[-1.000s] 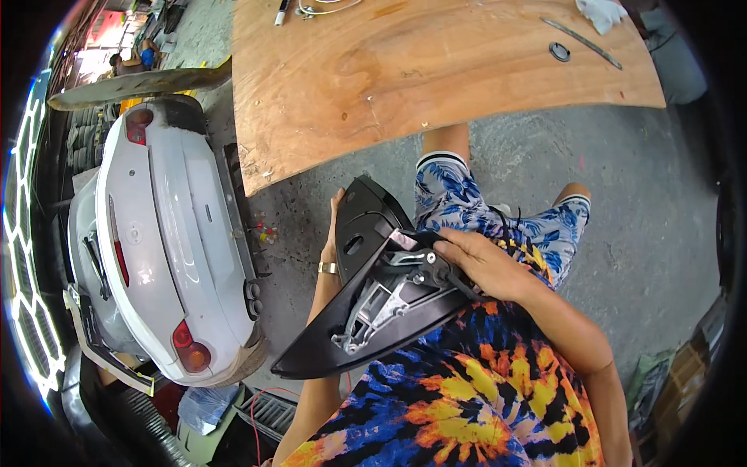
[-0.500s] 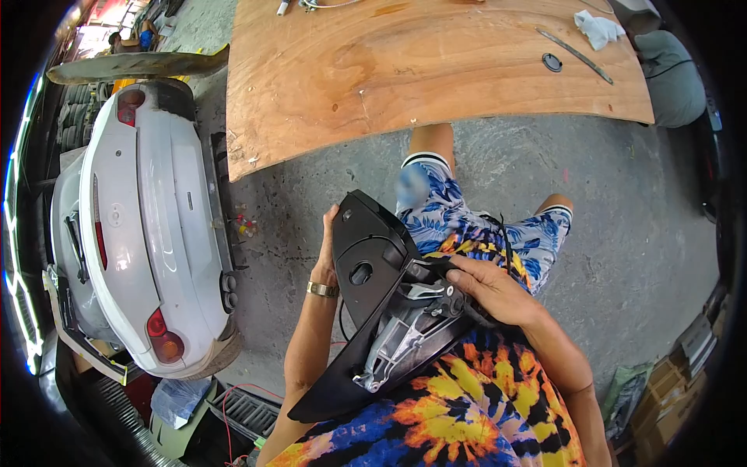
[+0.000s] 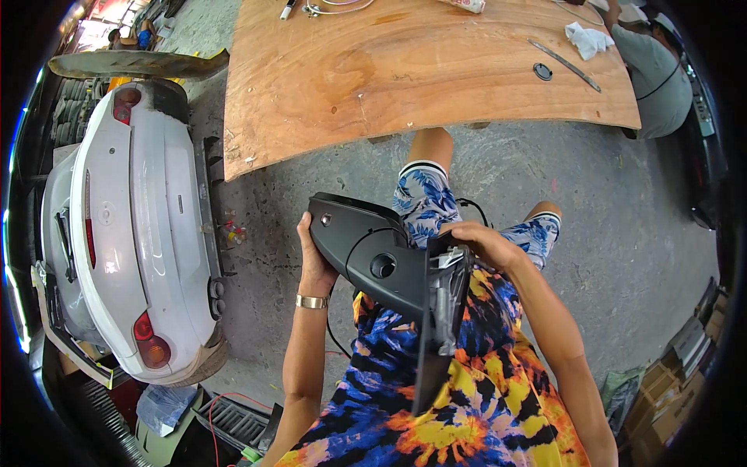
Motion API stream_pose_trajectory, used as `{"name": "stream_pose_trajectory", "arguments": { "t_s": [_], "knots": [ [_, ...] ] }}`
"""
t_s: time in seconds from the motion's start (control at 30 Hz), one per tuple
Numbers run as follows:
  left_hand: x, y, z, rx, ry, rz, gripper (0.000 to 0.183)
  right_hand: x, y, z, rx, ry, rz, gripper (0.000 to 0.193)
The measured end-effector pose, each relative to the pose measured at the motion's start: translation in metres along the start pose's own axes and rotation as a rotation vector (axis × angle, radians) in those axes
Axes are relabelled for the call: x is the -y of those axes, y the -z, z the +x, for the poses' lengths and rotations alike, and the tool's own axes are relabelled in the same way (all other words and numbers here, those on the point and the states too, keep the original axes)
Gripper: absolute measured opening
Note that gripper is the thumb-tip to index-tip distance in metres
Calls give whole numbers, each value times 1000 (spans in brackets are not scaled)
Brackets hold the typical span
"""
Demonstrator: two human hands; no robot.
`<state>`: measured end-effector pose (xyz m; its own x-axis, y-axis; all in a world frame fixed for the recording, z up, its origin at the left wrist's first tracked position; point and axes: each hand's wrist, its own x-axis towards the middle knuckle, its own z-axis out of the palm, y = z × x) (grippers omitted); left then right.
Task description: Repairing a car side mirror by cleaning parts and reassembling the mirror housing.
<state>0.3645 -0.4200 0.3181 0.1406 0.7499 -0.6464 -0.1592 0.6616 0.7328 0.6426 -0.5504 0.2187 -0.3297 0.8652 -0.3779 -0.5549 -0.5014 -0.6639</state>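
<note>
A black car side mirror is held in front of my body, above my shirt and shorts. My left hand is closed around the outer end of its housing, with the thumb up along the edge. At the other end my right hand grips the top of the mounting base, where a bare metal bracket shows. The housing has a round hole in its face. A thin black cable loops down beside my left forearm. Most of my left fingers are hidden behind the housing.
A wooden table stands ahead, carrying a round black cap, a metal strip and a white cloth. A white car is at the left. Another person is beyond the table's right end. Cardboard boxes lie at lower right.
The side mirror has been turned in my hands, so its housing lies more sideways and its base plate stands nearly edge-on. My left hand moved slightly left. The other person leans nearer the table.
</note>
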Motion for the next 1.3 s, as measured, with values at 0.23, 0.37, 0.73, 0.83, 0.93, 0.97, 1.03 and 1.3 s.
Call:
{"name": "stream_pose_trajectory", "arguments": {
  "t_s": [0.23,0.37,0.73,0.83,0.93,0.97,1.03,1.3],
  "knots": [
    [8,-4,-26,-105,-211,-54,66,32,-14,21,107,265,-376,49],
    [7,-5,-33,-115,-283,-40,64,31,-13,29,162,295,-398,58],
    [11,1,-44,-138,-431,-2,61,31,-4,61,299,309,-309,55],
    [9,2,-46,-154,-475,-6,61,35,-10,70,305,278,-317,55],
    [11,10,-42,-182,-479,-55,61,40,-13,78,311,246,-323,53],
    [11,11,-43,-183,-479,-56,61,41,-14,79,322,229,-316,51],
    [11,11,-45,-177,-518,-70,61,43,-17,79,328,226,-307,49],
    [3,7,-45,-35,-621,-137,68,64,-33,74,303,267,-398,50]
  ]
}}
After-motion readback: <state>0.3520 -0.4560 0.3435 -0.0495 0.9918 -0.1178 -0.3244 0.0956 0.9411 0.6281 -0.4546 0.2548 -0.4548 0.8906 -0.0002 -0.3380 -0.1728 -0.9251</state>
